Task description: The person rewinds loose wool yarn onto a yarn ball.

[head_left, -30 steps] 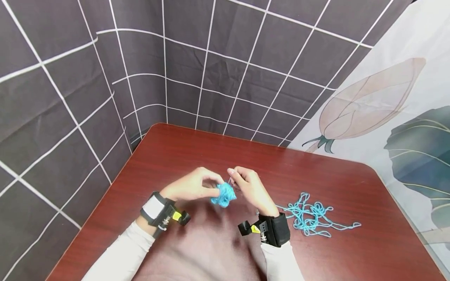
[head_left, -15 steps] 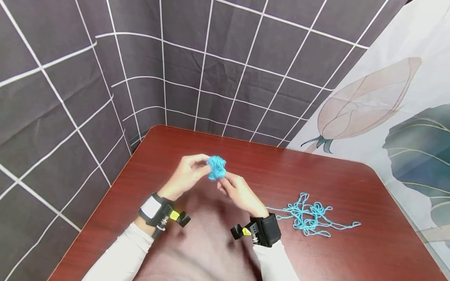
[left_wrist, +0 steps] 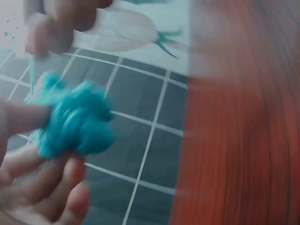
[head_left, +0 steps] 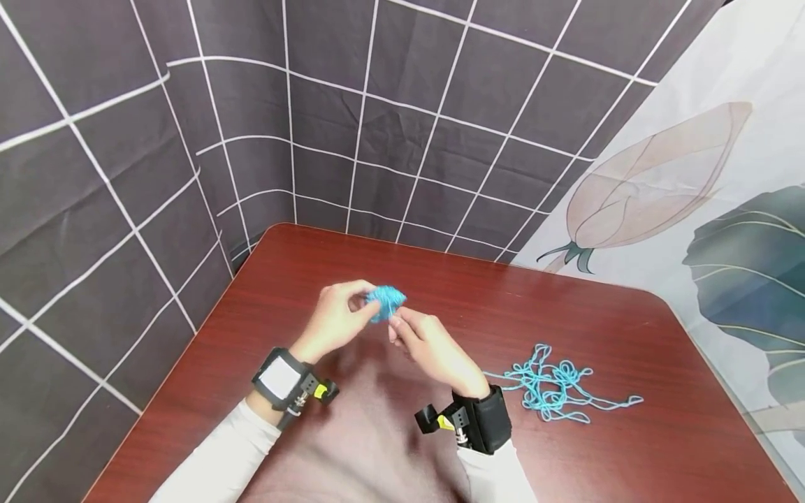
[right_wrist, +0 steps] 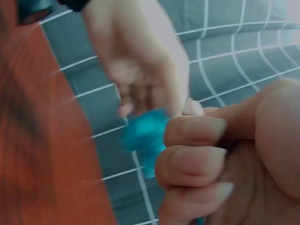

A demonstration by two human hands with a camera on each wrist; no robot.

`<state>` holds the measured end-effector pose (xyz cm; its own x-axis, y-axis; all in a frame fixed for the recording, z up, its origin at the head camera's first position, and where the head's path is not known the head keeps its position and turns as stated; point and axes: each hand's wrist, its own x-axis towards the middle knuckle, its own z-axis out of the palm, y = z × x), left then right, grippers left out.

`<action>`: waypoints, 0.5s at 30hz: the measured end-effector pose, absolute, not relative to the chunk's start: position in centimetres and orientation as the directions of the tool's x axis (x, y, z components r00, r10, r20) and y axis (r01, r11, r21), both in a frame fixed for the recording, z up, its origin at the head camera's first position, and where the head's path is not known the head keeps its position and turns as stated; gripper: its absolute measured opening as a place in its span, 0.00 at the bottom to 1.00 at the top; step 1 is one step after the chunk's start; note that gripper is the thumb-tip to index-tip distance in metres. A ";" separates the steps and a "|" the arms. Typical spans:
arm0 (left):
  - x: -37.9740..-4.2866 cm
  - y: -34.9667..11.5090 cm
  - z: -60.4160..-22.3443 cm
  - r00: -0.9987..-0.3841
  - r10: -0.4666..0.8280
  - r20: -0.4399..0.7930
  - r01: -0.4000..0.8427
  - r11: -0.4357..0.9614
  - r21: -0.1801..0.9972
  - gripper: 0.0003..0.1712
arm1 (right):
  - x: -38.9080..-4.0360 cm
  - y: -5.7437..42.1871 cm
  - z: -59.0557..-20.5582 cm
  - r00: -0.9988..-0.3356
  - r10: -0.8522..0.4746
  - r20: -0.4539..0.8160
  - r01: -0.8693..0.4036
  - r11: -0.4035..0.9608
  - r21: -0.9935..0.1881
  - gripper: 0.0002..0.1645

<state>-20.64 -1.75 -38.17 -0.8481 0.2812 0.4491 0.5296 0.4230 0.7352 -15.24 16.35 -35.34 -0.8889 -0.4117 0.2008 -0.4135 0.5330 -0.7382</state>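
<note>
From overhead, the left hand [head_left: 336, 318] pinches a small blue yarn ball [head_left: 385, 302] above the red table [head_left: 629, 447], while the right hand [head_left: 428, 346] sits curled just below it, apparently nipping the strand. Loose yarn [head_left: 553, 383] sprawls well to the right. Left wrist: the ball is a roundish clump with no clear long axis. Right wrist: fingers tightly curled. That loose tangle could knot as it feeds in.

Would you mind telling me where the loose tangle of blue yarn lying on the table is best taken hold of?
Probably at the dense middle of the loose yarn tangle, pinched from above: it lies flat on the table, so only the top is open. Its thin tails at the edges would likely just pull out. The right hand is nearer.
</note>
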 end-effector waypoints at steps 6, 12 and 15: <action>-20.5 -2.1 -37.9 -0.864 0.329 0.380 0.409 0.021 0.912 0.12 | -16.6 16.7 -37.5 -0.912 -0.387 0.138 -0.346 0.545 -0.764 0.17; -20.2 -2.2 -37.8 -0.628 0.680 0.378 0.566 0.067 0.822 0.09 | -17.0 18.0 -37.4 -0.952 -0.254 0.169 -0.282 0.523 -0.804 0.18; -20.2 -2.0 -38.1 -0.639 0.686 0.347 0.658 0.255 0.708 0.07 | -16.0 17.5 -35.8 -0.939 -0.277 0.205 -0.327 0.529 -0.783 0.19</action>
<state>-20.23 -2.00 -38.09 -0.6393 0.6863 0.3468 0.6583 0.2554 0.7081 -16.01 17.47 -35.76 -0.9389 -0.2768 0.2046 -0.3266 0.5287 -0.7835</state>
